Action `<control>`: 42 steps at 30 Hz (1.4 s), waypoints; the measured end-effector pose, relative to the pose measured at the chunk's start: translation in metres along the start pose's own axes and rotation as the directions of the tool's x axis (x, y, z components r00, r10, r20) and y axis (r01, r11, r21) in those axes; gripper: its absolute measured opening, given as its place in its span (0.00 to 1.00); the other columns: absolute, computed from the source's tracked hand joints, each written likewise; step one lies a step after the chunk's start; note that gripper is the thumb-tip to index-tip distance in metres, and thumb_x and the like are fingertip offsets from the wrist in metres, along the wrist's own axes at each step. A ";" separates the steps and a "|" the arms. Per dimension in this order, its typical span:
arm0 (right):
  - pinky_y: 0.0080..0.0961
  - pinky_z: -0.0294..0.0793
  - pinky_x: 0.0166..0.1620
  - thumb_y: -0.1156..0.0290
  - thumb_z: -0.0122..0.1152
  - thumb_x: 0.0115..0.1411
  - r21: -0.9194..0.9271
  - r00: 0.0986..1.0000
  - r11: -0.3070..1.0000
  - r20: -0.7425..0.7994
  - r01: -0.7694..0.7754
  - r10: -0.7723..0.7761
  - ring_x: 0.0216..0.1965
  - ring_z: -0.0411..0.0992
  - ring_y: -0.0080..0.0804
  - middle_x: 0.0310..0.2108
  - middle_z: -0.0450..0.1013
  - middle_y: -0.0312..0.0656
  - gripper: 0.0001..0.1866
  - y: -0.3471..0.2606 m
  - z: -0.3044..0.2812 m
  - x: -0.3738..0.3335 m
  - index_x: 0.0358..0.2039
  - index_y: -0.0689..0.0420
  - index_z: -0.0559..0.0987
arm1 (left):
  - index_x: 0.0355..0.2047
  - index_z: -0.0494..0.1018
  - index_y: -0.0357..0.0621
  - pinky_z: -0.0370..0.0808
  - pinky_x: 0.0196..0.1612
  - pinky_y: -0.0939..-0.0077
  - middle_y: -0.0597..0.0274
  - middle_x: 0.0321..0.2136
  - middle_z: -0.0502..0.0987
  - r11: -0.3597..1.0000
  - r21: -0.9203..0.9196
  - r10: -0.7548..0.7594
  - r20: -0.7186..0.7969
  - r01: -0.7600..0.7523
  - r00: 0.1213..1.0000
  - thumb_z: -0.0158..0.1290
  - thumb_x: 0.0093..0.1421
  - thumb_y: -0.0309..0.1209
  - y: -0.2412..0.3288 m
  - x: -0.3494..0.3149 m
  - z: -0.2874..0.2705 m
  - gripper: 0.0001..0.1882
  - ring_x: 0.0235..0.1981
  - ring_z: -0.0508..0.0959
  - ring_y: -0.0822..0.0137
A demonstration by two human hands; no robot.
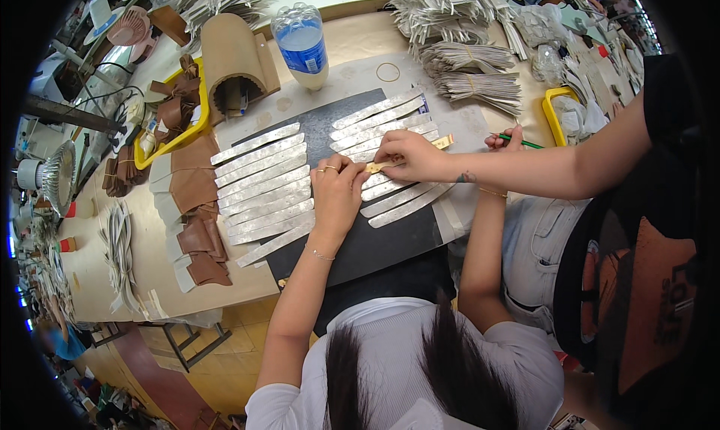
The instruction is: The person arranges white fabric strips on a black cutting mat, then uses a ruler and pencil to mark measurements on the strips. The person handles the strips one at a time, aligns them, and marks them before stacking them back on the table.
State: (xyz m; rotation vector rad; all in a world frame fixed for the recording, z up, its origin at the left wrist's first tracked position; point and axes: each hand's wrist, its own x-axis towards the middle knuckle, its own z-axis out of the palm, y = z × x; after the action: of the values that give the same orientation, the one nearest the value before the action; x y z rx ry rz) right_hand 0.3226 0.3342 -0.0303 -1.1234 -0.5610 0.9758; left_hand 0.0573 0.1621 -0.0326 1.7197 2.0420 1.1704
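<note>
My left hand (pixel 339 187), with rings on its fingers, pinches the left end of a yellow measuring tape (pixel 444 142). The tape lies across pale silvery strips (pixel 401 199) on a dark board (pixel 367 254). A co-worker's hand (pixel 409 156) reaches in from the right and presses on the same tape, its fingers close to mine. My right hand (pixel 507 139) is raised beyond the co-worker's forearm, which partly covers my arm. Its closed fingers hold a green pencil (pixel 531 144). More strips (pixel 262 182) lie in a row left of my left hand.
A plastic bottle (pixel 301 51) stands behind the board. Left are a brown curved block (pixel 236 62), a yellow basket (pixel 169 146) and brown leather pieces (pixel 199 178). Bundled strips (pixel 476 88) and another yellow basket (pixel 553 115) sit back right. The co-worker stands close at my right.
</note>
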 end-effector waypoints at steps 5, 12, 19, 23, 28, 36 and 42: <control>0.21 0.72 0.23 0.53 0.57 0.68 0.051 1.000 0.999 -0.017 0.008 -0.007 0.15 0.63 0.23 0.12 0.63 0.34 0.20 0.008 -0.023 0.021 0.26 0.55 0.72 | 0.33 0.82 0.43 0.64 0.44 0.66 0.63 0.31 0.73 1.000 -0.018 0.005 -0.004 -0.005 1.000 0.63 0.55 0.31 0.002 0.001 -0.002 0.07 0.37 0.72 0.61; 0.21 0.71 0.22 0.55 0.55 0.69 0.062 1.000 0.998 -0.010 -0.004 0.005 0.15 0.63 0.26 0.15 0.65 0.38 0.20 0.006 -0.025 0.013 0.28 0.58 0.69 | 0.34 0.82 0.45 0.64 0.44 0.64 0.64 0.32 0.73 1.000 -0.025 0.007 0.000 -0.007 1.000 0.62 0.55 0.30 0.001 0.000 -0.003 0.06 0.38 0.72 0.61; 0.19 0.70 0.21 0.54 0.56 0.69 0.055 0.999 0.998 0.020 -0.033 0.032 0.15 0.63 0.24 0.14 0.65 0.36 0.20 0.004 -0.024 0.012 0.28 0.57 0.69 | 0.34 0.82 0.44 0.64 0.44 0.64 0.64 0.32 0.73 0.999 -0.036 0.011 -0.017 -0.012 1.000 0.62 0.55 0.29 0.001 -0.001 -0.002 0.07 0.39 0.72 0.61; 0.19 0.70 0.22 0.55 0.56 0.69 0.035 0.999 0.999 0.017 -0.029 0.028 0.15 0.63 0.24 0.14 0.65 0.36 0.19 0.006 -0.024 0.012 0.27 0.57 0.69 | 0.34 0.82 0.43 0.64 0.44 0.64 0.64 0.32 0.73 0.999 -0.031 0.015 -0.014 -0.015 1.000 0.62 0.55 0.29 0.003 0.000 -0.003 0.07 0.39 0.72 0.61; 0.19 0.70 0.22 0.54 0.56 0.69 0.031 0.999 0.999 0.032 -0.027 0.026 0.15 0.64 0.24 0.14 0.65 0.36 0.20 0.004 -0.024 0.009 0.27 0.56 0.69 | 0.34 0.82 0.44 0.64 0.44 0.64 0.64 0.32 0.73 0.999 -0.028 0.024 -0.016 -0.024 1.000 0.62 0.55 0.29 0.004 0.000 -0.005 0.06 0.38 0.72 0.61; 0.19 0.70 0.22 0.54 0.56 0.69 0.022 0.999 0.999 0.032 -0.024 0.023 0.15 0.64 0.23 0.14 0.65 0.36 0.20 0.001 -0.024 0.009 0.27 0.56 0.69 | 0.33 0.82 0.44 0.64 0.44 0.64 0.64 0.32 0.74 1.000 -0.018 0.025 -0.011 -0.025 1.000 0.63 0.54 0.29 0.004 0.001 -0.006 0.06 0.38 0.72 0.60; 0.19 0.71 0.24 0.54 0.56 0.69 -0.036 0.999 0.999 0.034 -0.024 0.025 0.17 0.65 0.23 0.17 0.67 0.38 0.20 -0.003 -0.023 0.005 0.28 0.56 0.69 | 0.33 0.82 0.44 0.64 0.44 0.65 0.63 0.31 0.74 1.000 -0.023 -0.002 0.017 0.002 1.000 0.63 0.55 0.30 0.006 0.002 -0.008 0.07 0.39 0.72 0.61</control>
State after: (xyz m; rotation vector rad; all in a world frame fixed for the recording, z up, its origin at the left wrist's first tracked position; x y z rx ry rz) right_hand 0.3446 0.3274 -0.0362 -1.1494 -0.5962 1.0112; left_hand 0.0563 0.1606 -0.0228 1.7104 2.0117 1.1698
